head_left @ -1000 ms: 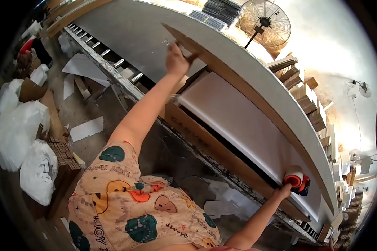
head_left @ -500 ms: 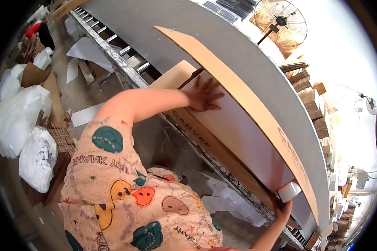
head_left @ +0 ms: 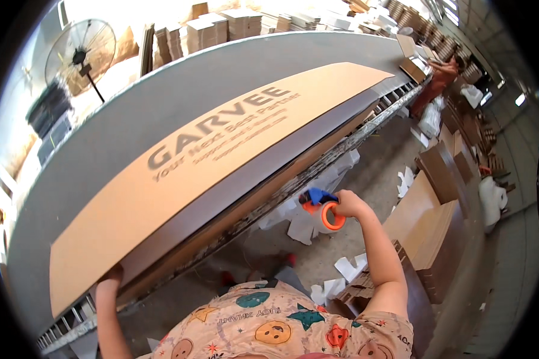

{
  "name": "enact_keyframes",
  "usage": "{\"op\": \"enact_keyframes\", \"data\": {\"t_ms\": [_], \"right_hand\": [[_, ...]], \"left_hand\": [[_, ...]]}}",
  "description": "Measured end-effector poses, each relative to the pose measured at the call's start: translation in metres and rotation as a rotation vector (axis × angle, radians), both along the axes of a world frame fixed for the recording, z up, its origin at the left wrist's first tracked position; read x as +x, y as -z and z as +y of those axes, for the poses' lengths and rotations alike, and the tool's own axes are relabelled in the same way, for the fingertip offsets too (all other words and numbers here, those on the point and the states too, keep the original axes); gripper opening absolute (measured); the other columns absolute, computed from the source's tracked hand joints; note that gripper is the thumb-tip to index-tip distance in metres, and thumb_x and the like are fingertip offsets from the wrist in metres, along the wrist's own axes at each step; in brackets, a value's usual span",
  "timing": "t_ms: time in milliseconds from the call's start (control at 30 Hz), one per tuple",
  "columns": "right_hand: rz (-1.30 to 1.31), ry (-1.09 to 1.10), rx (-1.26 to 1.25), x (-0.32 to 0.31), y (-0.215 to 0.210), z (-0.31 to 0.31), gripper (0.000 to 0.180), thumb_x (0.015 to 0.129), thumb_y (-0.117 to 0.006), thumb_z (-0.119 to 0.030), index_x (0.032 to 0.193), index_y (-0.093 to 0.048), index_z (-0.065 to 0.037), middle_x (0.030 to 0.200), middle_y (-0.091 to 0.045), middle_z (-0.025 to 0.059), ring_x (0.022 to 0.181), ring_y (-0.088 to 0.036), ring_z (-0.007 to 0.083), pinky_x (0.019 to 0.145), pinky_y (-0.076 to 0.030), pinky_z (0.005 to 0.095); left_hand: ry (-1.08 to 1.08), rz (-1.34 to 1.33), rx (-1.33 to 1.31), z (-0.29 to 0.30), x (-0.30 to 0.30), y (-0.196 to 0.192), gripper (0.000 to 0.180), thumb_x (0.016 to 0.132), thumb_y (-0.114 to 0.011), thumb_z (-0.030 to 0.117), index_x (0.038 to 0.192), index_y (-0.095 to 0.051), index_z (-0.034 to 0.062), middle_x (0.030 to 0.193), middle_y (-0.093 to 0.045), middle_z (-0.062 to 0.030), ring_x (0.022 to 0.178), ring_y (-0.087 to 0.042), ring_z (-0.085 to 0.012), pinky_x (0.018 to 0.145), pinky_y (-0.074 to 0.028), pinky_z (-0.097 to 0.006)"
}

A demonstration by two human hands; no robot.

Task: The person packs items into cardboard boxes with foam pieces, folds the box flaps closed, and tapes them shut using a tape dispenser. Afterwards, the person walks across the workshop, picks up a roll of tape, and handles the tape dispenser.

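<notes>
A long cardboard carton [head_left: 179,221] lies across the grey work table with its wide printed flap leaning over it. Between the flap and the near wall a pale grey-white surface [head_left: 233,194] shows inside. My left hand [head_left: 110,279] reaches in at the left end, its fingers hidden beneath the flap. Out over the floor, in front of the carton's near side, my right hand [head_left: 351,204] is closed around a tape dispenser [head_left: 320,197]. The dispenser is blue and orange, with an orange-rimmed tape roll.
A roller track [head_left: 395,99] runs along the table's near edge. Stacked flat cartons [head_left: 239,25] and a standing fan [head_left: 81,57] are on the far side. Open cardboard [head_left: 428,221] stands at right. Another person [head_left: 438,84] works at the far right end.
My view has swung to the right. The tape dispenser in my right hand has come away from the carton's end. My left hand, spread inside the carton before, is now under the flap.
</notes>
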State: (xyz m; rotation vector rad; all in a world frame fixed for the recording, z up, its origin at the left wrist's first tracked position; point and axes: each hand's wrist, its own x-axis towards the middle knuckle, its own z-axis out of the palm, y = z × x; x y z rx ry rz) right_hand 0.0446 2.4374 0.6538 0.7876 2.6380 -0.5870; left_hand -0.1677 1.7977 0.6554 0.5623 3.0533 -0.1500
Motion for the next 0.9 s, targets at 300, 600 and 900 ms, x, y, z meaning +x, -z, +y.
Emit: {"op": "enact_keyframes", "data": {"t_ms": [300, 600, 900], "right_hand": [[-0.219, 0.085, -0.054, 0.007, 0.016, 0.206, 0.022, 0.069, -0.064, -0.011, 0.084, -0.066, 0.006, 0.072, -0.066, 0.0184, 0.056, -0.067, 0.0251, 0.048, -0.055, 0.0352], [0.039, 0.740, -0.901, 0.059, 0.089, 0.349, 0.018, 0.078, -0.059, -0.010, 0.092, -0.063, 0.002, 0.071, -0.064, 0.0117, 0.050, -0.061, 0.0195, 0.038, -0.042, 0.0271], [0.685, 1.210, -1.207, 0.007, 0.109, 0.372, 0.026, 0.085, -0.056, -0.015, 0.104, -0.057, 0.003, 0.081, -0.062, 0.0152, 0.058, -0.061, 0.0233, 0.043, -0.043, 0.0296]], "left_hand": [[0.267, -0.204, 0.404, 0.385, 0.022, -0.070, 0.037, 0.092, -0.054, 0.025, 0.120, -0.054, 0.0014, 0.111, -0.059, -0.0241, 0.106, -0.055, -0.0399, 0.095, -0.040, -0.042], [0.342, -0.035, 0.261, 0.601, -0.044, -0.070, 0.052, 0.093, -0.047, 0.047, 0.131, -0.050, 0.0125, 0.135, -0.050, -0.0117, 0.126, -0.044, -0.0306, 0.103, -0.035, -0.041], [0.522, 0.215, 0.195, 0.596, -0.050, 0.007, 0.061, 0.091, -0.051, 0.045, 0.138, -0.041, 0.0074, 0.135, -0.045, -0.0217, 0.126, -0.041, -0.0367, 0.105, -0.032, -0.045]]}}
